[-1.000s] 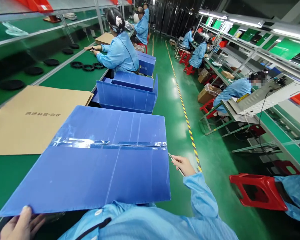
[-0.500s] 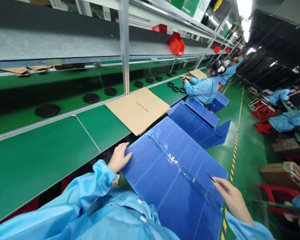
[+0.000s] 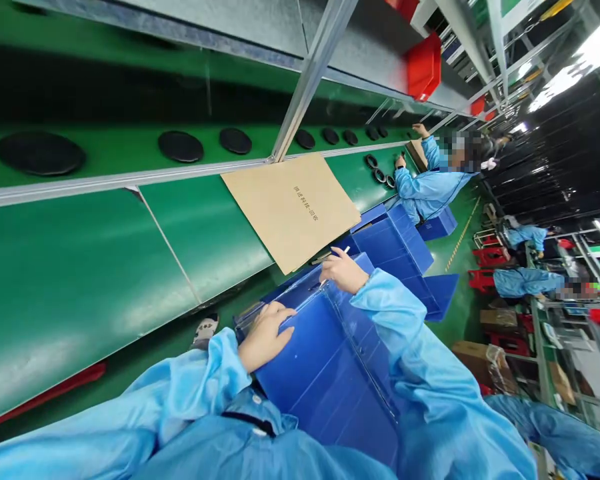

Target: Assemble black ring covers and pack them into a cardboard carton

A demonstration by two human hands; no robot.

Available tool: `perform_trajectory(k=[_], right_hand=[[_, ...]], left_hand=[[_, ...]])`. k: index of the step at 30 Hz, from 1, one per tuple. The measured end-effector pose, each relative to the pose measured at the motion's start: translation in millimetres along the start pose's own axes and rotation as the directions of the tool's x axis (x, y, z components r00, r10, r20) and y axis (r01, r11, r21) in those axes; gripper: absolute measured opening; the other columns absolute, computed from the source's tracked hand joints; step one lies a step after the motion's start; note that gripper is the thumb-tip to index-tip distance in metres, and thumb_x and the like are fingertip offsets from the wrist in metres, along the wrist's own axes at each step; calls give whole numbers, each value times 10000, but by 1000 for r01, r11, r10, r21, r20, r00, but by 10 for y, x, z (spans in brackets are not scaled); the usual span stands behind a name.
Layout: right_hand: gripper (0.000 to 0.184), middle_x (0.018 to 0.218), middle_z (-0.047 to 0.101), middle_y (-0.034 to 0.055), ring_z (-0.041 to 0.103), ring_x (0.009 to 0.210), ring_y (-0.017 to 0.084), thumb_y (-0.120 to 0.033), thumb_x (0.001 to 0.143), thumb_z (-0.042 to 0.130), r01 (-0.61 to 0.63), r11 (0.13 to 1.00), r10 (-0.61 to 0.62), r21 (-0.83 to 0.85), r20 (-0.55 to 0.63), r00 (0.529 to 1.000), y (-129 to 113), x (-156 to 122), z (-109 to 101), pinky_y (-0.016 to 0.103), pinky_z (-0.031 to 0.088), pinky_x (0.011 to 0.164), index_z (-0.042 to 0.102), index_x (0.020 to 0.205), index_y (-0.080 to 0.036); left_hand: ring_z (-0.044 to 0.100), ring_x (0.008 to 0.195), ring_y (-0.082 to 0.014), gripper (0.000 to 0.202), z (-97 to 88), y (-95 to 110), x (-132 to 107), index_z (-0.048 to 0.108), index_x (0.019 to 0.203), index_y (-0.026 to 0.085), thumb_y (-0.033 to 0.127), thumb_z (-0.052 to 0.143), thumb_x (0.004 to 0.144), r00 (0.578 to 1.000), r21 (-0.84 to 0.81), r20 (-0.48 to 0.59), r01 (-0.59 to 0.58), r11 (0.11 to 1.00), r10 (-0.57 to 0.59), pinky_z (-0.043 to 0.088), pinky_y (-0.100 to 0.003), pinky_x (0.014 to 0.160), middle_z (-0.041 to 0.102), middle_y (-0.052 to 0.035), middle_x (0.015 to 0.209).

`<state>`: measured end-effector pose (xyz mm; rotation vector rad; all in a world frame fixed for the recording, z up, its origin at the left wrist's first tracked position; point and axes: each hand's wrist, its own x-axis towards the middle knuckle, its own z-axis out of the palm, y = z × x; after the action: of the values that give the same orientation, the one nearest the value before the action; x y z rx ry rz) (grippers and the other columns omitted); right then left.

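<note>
A blue corrugated plastic box (image 3: 325, 373) lies in front of me below the bench edge, clear tape along the seam of its flaps. My left hand (image 3: 267, 333) grips its near-left top edge, thumb on the flap and fingers over the rim. At the far corner of the box, by the end of the taped seam, my right hand (image 3: 344, 270) is closed around a thin pointed tool (image 3: 347, 251). Its pale end sticks up past the fingers and its tip points down at the box edge. The exact kind of tool is unclear.
Brown cardboard sheets (image 3: 300, 200) with printed characters overhang the green bench (image 3: 195, 233). Black discs (image 3: 180, 146) line the strip behind. An open blue box (image 3: 395, 240) stands farther along, near a seated co-worker (image 3: 430, 187). A metal post (image 3: 310, 80) rises from the bench.
My right hand has moved with the tool from the near-right end of the seam to the far end. My left hand stays at the box edge. The view has tilted.
</note>
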<state>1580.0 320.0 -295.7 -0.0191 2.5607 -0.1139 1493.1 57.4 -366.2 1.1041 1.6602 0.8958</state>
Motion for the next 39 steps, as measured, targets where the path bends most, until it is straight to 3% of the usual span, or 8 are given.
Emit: perform_trajectory(k=[7,10,13,21,28,31,35,39], right_hand=[[387,947,675,39,506,984,210,-7,855,504,115,993,-112,-2,201,973,105,175,19,467,227,1118,765,954,-275],[359,958,673,46,504,985,215,-41,887,501,154,988,-155,24,261,953,147,213,4,405,327,1003,762,975,-272],[352,966,670,57,499,984,219,-43,895,495,198,980,-197,30,323,926,192,253,-26,371,351,894,753,999,-258],[346,948,660,55,509,970,218,-27,877,497,283,959,-275,32,367,889,373,316,-36,338,350,785,737,985,-251],[326,945,683,54,522,981,216,-43,857,520,300,953,-287,32,400,870,522,431,-41,338,360,802,758,915,-258],[330,945,696,47,533,983,209,-28,822,559,214,977,-202,20,420,885,598,434,-35,335,360,810,772,886,-273],[276,917,707,96,551,964,241,-22,810,573,-37,994,78,-105,425,902,707,335,-101,363,363,808,772,787,-212],[383,989,683,123,542,948,250,-4,875,470,-218,970,238,-109,220,946,786,71,-200,361,378,795,775,990,-205]], left_hand=[[533,1079,-267,293,34,-135,119,656,1097,187,248,518,846,999,-195,32,36,980,-30,441,-444,990,578,-103,1119],[537,1071,-261,270,51,-146,116,654,1073,196,242,513,847,999,-216,24,33,976,-28,437,-450,990,583,-94,1103],[538,1083,-261,266,46,-139,106,650,1075,195,241,504,857,1000,-222,14,26,975,-23,427,-459,1004,589,-93,1098],[544,1129,-253,276,-9,-107,95,650,1102,235,268,498,875,997,-249,40,72,966,-64,422,-437,1046,603,-83,1131],[540,1120,-261,254,-20,-74,127,650,1065,236,282,500,865,992,-272,53,125,954,-115,428,-447,1030,598,-86,1116],[538,1101,-259,229,-6,-49,158,647,1025,229,265,501,852,990,-254,53,141,957,-132,427,-442,1016,592,-85,1092],[519,1131,-260,231,12,34,236,633,1034,225,236,533,826,986,-208,60,162,965,-153,413,-437,1025,569,-82,1131],[511,1137,-266,197,-4,148,342,626,957,228,183,551,781,954,-133,95,294,947,-283,400,-443,1013,568,-65,1124]])
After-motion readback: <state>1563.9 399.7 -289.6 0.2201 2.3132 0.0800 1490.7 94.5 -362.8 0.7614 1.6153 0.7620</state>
